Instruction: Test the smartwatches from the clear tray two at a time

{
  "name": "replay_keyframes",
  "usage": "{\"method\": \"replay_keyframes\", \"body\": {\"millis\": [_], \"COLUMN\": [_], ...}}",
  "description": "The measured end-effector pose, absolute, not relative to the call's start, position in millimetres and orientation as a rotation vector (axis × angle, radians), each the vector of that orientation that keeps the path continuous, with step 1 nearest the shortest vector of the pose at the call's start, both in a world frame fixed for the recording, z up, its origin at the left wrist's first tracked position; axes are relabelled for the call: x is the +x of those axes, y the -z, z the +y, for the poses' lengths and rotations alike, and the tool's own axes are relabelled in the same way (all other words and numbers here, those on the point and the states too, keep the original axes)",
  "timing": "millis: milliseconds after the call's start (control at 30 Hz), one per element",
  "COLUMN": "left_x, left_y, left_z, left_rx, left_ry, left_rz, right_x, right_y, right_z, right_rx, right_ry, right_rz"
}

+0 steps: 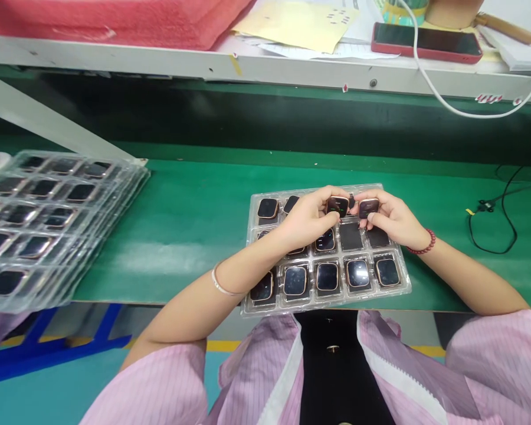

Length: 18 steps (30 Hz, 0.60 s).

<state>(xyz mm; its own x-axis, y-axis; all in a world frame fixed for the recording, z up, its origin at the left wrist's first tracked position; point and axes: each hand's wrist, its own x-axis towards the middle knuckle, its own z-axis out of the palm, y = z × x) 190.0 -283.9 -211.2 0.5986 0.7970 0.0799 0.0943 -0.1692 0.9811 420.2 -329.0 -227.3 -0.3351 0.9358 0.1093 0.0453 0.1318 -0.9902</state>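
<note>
My left hand (312,218) is closed on a square smartwatch (337,206) with a gold rim; its dark screen shows a small green mark. Another gold-rimmed smartwatch (369,207) is pinched between the thumb and fingers of my right hand (393,219). Both are held just above the back row of a clear plastic tray (405,283). Several more watches, such as the one in the front right corner (388,272), lie face up in its pockets. Two pockets under my hands, one of them an uncovered dark pocket (351,236), hold no watch. My left forearm hides part of the tray.
A stack of similar clear trays (128,195) with watches stands at the left on the green bench (194,236). A black cable (491,248) lies at the right. Above runs a shelf (292,65) with a red-cased phone (427,44), papers and a hanging white cable (460,112).
</note>
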Motion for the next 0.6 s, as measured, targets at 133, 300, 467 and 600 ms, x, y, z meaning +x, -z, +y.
{"method": "replay_keyframes", "body": {"millis": [133, 300, 467, 600], "left_x": [189.7, 190.2, 189.4, 189.6], "left_y": [210.0, 208.4, 208.3, 208.9], "left_z": [-283.7, -284.8, -284.4, -284.4], "left_rx": [1.646, 1.598, 1.587, 1.602], "left_ry": [-0.757, -0.764, -0.756, -0.770], "left_rz": [0.818, 0.791, 0.817, 0.793], "right_x": [421.4, 421.2, 421.4, 421.0], "right_y": [228.9, 230.4, 229.6, 228.2], "right_z": [-328.6, -328.9, -329.3, -329.9], "right_rx": [-0.971, -0.954, -0.933, -0.950], "right_ry": [-1.312, -1.307, -1.308, -1.303], "right_rz": [-1.572, -1.603, -1.625, -1.621]}}
